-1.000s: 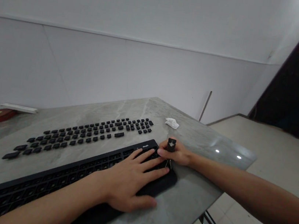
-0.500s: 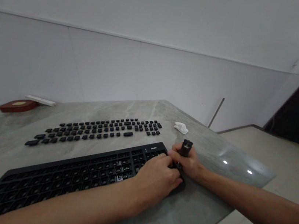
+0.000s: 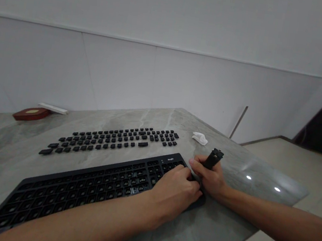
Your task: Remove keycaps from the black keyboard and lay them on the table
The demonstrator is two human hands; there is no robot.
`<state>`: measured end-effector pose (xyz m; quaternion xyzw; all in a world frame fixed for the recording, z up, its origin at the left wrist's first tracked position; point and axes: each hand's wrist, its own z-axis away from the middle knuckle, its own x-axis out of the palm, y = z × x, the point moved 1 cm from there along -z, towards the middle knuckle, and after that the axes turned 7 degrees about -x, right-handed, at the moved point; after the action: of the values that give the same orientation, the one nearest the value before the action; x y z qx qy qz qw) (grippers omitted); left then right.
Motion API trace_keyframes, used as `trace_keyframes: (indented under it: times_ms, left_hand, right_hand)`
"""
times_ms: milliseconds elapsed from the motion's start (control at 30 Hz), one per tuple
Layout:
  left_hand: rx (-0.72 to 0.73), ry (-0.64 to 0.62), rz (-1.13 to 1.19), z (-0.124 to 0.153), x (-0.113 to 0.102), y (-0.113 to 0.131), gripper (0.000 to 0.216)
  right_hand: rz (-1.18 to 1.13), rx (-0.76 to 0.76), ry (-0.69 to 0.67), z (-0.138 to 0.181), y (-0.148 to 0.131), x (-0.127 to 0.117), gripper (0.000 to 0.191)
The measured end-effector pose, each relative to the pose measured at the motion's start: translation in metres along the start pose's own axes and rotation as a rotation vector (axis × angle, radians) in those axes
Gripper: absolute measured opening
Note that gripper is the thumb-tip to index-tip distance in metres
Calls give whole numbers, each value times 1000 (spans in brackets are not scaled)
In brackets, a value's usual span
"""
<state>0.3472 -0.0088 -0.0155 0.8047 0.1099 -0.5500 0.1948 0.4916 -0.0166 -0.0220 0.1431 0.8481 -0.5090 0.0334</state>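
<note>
Tilted away from keyboard (image 3: 79, 189) since earlier: black tool (image 3: 214, 158) clenched in right hand (image 3: 211, 180); left hand (image 3: 175, 191) curled on keyboard end, hold unclear.

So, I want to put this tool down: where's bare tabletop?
Bare: the table corner beyond the tissue and the right hand holding the tool; the stretch between keycaps and red-brown object. Crowded: the right end of the keyboard, under the left hand.

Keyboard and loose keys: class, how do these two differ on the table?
The keyboard is one long body near the person, under the left hand; the loose keys are many small pieces in rows farther back, untouched. Both are black and lie on the grey table.
</note>
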Motion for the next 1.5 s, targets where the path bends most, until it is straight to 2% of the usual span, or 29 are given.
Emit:
trace_keyframes:
  times_ms: [333, 500, 733, 900, 1067, 1133, 1233, 1400, 1500]
  left_hand:
    - [-15, 0, 14, -2, 1, 0, 26]
    - [-71, 21, 12, -1, -2, -1, 30]
    - [-58, 43, 18, 0, -2, -1, 20]
    - [-105, 77, 190, -1, -8, -5, 10]
    - [-223, 205, 422, -2, -10, -13, 34]
    - [-295, 230, 466, -2, -10, -15, 31]
    - [-370, 242, 540, -3, -12, -18, 17]
    - [-513, 345, 694, -5, -13, -29, 18]
    - [-585, 382, 883, -6, -12, -36, 18]
  right_hand:
    - [-24, -15, 78, 0, 0, -3, 49]
    - [-89, -5, 143, -4, 7, -2, 44]
    - [-201, -8, 159, -11, 11, -4, 44]
    - [-325, -33, 182, -21, 12, -8, 42]
    - [-403, -52, 278, -32, 9, -21, 41]
    - [-415, -48, 300, -34, 7, -27, 43]
    - [-421, 24, 229, -35, 4, -30, 43]
    - [-381, 238, -85, -30, 2, -20, 42]
    - [-328, 313, -248, -26, 1, -15, 42]
